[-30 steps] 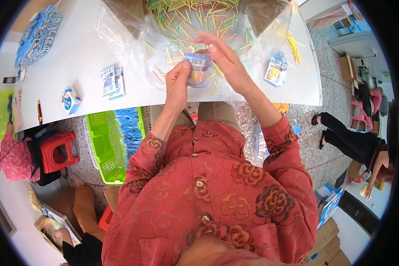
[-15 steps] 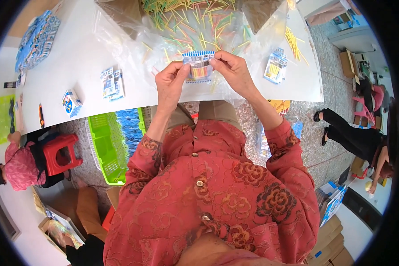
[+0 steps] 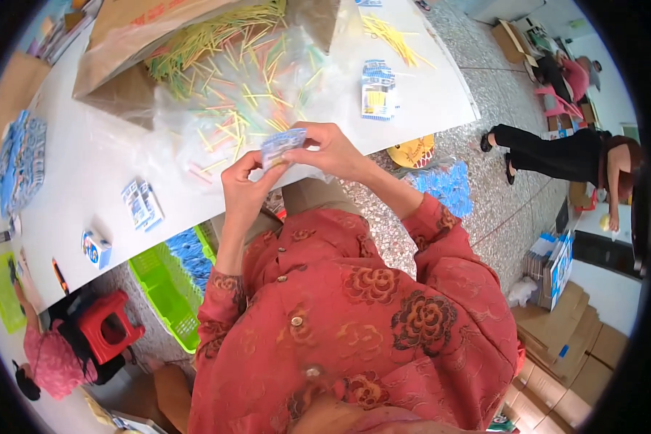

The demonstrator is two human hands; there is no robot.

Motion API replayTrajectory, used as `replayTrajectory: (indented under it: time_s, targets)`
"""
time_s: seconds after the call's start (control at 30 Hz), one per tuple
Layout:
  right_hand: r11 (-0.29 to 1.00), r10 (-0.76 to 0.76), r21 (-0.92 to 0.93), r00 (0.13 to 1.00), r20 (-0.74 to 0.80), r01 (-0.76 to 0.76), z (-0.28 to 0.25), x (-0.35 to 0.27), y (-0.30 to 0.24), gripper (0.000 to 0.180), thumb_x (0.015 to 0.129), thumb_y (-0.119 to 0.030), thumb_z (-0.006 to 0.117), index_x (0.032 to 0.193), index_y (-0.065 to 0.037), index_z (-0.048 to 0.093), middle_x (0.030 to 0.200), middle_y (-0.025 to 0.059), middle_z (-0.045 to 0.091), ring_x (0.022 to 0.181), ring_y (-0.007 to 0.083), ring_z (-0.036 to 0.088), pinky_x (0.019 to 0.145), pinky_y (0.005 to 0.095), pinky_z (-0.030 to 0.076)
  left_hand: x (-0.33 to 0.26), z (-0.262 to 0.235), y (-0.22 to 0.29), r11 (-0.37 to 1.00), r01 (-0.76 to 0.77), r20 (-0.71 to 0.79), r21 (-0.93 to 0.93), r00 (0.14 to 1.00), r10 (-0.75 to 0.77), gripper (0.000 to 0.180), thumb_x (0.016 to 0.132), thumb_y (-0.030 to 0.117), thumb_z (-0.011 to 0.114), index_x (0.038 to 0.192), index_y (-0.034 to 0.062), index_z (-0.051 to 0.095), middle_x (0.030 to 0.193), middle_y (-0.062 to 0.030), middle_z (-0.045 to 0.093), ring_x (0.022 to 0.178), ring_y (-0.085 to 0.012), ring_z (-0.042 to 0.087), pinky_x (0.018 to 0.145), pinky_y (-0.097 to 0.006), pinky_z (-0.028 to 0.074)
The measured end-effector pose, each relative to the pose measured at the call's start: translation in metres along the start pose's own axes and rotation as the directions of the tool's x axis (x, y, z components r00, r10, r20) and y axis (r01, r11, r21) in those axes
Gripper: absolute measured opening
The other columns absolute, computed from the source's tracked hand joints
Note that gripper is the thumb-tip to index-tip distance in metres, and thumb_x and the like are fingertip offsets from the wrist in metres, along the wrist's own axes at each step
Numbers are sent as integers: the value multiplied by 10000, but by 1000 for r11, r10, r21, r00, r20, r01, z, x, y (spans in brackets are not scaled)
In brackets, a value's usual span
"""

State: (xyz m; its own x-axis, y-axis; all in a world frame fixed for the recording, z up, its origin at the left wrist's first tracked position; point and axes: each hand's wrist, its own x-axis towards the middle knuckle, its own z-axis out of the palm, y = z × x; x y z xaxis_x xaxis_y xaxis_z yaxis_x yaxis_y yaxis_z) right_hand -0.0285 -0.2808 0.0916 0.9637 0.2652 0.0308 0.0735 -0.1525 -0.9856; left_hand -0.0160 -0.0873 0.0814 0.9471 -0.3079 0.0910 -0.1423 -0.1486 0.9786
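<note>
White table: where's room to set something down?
Bare patches: between the stacked blue packets and the paired packets; between the far-right packets and the table's right edge. Crowded: the middle, with loose sticks on clear plastic.

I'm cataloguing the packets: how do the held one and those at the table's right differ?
The held packet is gripped between the left hand and right hand; the right-side packets lie on the table. The held packet looks single; the right-side packets overlap. Both have blue-and-white packaging.

Small workshop, white worktable [image 3: 72, 192], open carton [image 3: 108, 58], loose coloured sticks [image 3: 217, 47], green plastic crate [image 3: 158, 286], stacked cardboard [image 3: 553, 322]
</note>
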Motion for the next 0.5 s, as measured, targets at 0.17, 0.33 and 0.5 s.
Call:
replayTrajectory:
  time_s: [0.17, 0.33, 0.5]
  targets:
    - [996, 82, 64, 963, -256, -68, -63, -39, 9, 243, 839, -85, 623, 1068, -4, 630, 947, 29, 660, 833, 76, 584, 747, 235, 474, 4, -2, 2, 988, -12, -39, -152, 999, 6, 155, 796, 25, 659, 949, -1, 656, 829, -12, 645, 751, -69, 575, 721, -213, 467]
    - [987, 139, -10, 871, -471, -163, -136, -54, 67, 242, 839, -81, 617, 1068, -3, 634, 918, 28, 665, 820, 70, 587, 734, 232, 480, 2, -34, -18, 998, 2, -123, -70, 992, -10, 142, 822, 20, 636, 960, -13, 648, 844, -25, 652, 758, -69, 575, 717, -205, 462]
    - [946, 112, -184, 801, -588, -267, -153, -44, 91, 218, 809, -136, 663, 982, -3, 650, 852, 22, 650, 735, 79, 560, 652, 251, 470, -13, -92, -44, 999, 28, -340, 44, 940, -11, 141, 843, 6, 608, 975, -36, 636, 869, -55, 650, 792, -95, 593, 748, -211, 465]
